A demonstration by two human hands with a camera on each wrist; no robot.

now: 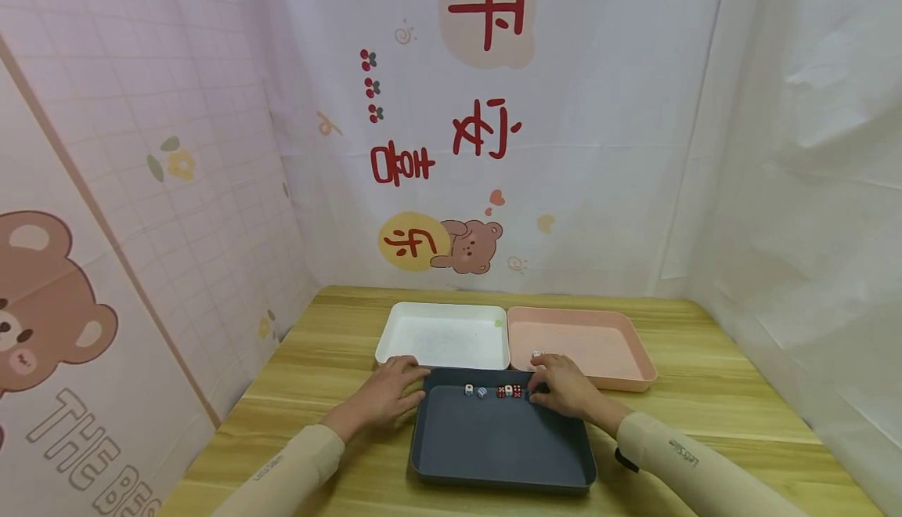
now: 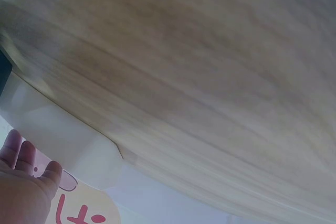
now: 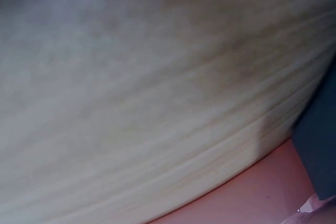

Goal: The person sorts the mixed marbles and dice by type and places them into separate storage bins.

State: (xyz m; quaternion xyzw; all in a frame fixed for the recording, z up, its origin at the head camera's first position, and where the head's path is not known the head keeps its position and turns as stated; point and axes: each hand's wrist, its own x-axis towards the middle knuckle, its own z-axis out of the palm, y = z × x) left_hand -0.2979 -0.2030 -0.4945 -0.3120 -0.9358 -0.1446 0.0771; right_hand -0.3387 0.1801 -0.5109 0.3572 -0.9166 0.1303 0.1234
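My left hand (image 1: 387, 392) rests against the left rim of a dark grey tray (image 1: 503, 446), fingers fairly straight. In the left wrist view, part of the same hand (image 2: 29, 182) shows with its fingers extended. At the tray's far right corner, my right hand (image 1: 564, 388) reaches over the rim with bent fingers. Its fingertips are right at a small dark blue die (image 1: 528, 395), and I cannot tell whether they pinch it. Left of it sit red dice (image 1: 517, 391) with a pale die (image 1: 508, 391) between them. Further left lie a white die (image 1: 468, 389) and a greyish-blue die (image 1: 482, 392).
Behind the dark tray stand a white tray (image 1: 444, 333) and a pink tray (image 1: 581, 337), side by side. A white die (image 1: 536, 354) shows in the pink tray, close to the right fingers. Everything stands on a wood-grain table (image 1: 712, 415), with printed cloth (image 1: 599, 149) hanging around it.
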